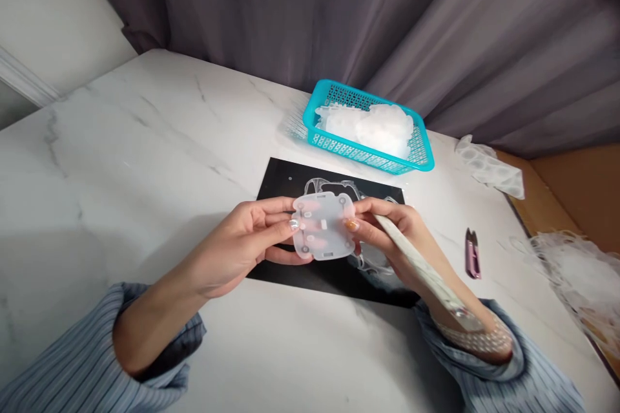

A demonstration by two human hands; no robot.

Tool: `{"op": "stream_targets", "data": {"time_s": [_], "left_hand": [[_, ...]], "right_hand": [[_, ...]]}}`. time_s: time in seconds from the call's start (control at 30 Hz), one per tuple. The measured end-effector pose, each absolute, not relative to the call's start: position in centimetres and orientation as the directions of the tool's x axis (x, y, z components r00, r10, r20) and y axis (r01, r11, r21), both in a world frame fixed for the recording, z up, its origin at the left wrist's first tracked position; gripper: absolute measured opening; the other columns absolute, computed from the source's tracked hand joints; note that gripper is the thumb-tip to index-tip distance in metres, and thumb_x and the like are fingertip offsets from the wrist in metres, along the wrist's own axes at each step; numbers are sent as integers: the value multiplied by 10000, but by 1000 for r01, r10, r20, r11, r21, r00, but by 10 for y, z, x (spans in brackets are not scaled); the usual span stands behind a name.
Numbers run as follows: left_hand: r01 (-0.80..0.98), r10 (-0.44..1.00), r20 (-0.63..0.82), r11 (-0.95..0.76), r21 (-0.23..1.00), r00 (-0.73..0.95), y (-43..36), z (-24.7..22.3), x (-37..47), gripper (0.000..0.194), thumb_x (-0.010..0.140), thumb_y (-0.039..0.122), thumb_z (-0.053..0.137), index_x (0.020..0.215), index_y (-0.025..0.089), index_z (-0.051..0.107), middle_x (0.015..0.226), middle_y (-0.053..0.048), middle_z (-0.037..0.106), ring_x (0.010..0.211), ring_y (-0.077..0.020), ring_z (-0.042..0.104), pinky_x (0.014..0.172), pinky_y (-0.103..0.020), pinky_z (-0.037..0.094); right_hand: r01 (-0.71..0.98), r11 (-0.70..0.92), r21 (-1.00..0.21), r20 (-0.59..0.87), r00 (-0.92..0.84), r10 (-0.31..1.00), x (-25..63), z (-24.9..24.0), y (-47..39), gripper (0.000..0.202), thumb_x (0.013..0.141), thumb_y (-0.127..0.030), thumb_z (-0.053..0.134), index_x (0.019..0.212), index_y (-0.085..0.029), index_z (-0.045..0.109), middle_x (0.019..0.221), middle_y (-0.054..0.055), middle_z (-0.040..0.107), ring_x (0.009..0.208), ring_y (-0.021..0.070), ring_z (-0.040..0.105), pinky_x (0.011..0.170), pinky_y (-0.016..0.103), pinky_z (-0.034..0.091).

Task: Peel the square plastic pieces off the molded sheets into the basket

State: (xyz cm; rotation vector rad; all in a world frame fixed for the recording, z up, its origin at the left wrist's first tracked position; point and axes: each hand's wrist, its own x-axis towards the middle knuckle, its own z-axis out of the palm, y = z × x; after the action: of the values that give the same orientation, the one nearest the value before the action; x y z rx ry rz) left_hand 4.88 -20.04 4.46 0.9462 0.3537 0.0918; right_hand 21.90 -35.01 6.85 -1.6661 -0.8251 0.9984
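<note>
A translucent white plastic part (329,242) with rounded corners, small slots and round bosses is held up over the black mat (276,274). My left hand (242,238) pinches its left edge between thumb and fingers. At the right edge, the thumb and fingers of my right hand (387,232) grip it too. A long tool with a pale, marbled handle (421,267) is tucked in my right hand and points back along the forearm; its working end is hidden. Clear plastic runner pieces (375,264) lie on the mat, partly behind the part and my right hand.
Behind the mat stands a turquoise basket (314,122) heaped with white translucent parts (382,128). Pink-handled thread snips (472,254) lie to the right. A crumpled plastic bag (489,164) sits by a cardboard box (581,193), with tangled plastic scraps (581,271) at the right edge.
</note>
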Motion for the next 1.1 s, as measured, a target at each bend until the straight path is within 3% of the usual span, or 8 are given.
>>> {"op": "stream_targets", "data": {"time_s": [0.23,0.33,0.53,0.73,0.93,1.0,1.1], "left_hand": [[113,211,-278,569,814,937,-201,42,51,279,924,209,610,1194,162,665,1023,-84,748,936,-174,714,802,-295,619],[150,213,-302,529,836,929,-203,43,51,265,914,243,620,1159,148,654,921,-64,748,833,-153,721,766,-287,621],[273,332,-372,309,911,867,-207,41,53,233,915,343,592,821,136,644,717,0,676,668,-119,691,642,-235,613],[259,423,-339,236,937,840,-209,37,55,186,899,314,595,867,141,656,720,-5,689,631,-120,683,582,-218,594],[244,487,-322,219,945,812,-206,32,57,131,899,289,587,867,164,567,676,3,700,580,-130,685,544,-229,583],[227,498,-299,202,953,814,-205,31,57,141,904,297,581,862,168,545,672,5,698,575,-130,685,541,-232,583],[202,516,-260,166,965,816,-201,30,56,166,912,322,571,861,178,506,682,3,700,594,-139,694,535,-237,584]], "right_hand": [[62,-276,-959,-206,514,833,223,59,-347,268,833,-443,716,907,-186,716,662,-7,629,572,102,533,537,213,429],[63,-287,-956,-215,517,829,222,58,-345,263,826,-443,724,854,-181,716,639,-8,632,569,98,543,534,200,433],[141,-347,-927,-262,419,870,219,58,-346,219,825,-380,732,795,-174,665,601,-12,647,530,89,539,501,185,412],[185,-374,-909,-268,427,863,222,49,-346,255,819,-410,728,774,-179,628,580,-27,625,496,90,540,480,188,423],[153,-357,-922,-278,381,882,224,49,-343,303,830,-484,687,853,-184,643,677,-6,660,548,120,612,536,226,494],[215,-358,-909,-260,380,888,228,51,-345,337,865,-515,627,911,-183,662,740,22,687,609,150,646,568,254,515],[451,-391,-802,-186,433,882,237,51,-351,350,891,-495,581,1026,-191,689,882,65,724,719,200,671,635,311,522]]}}
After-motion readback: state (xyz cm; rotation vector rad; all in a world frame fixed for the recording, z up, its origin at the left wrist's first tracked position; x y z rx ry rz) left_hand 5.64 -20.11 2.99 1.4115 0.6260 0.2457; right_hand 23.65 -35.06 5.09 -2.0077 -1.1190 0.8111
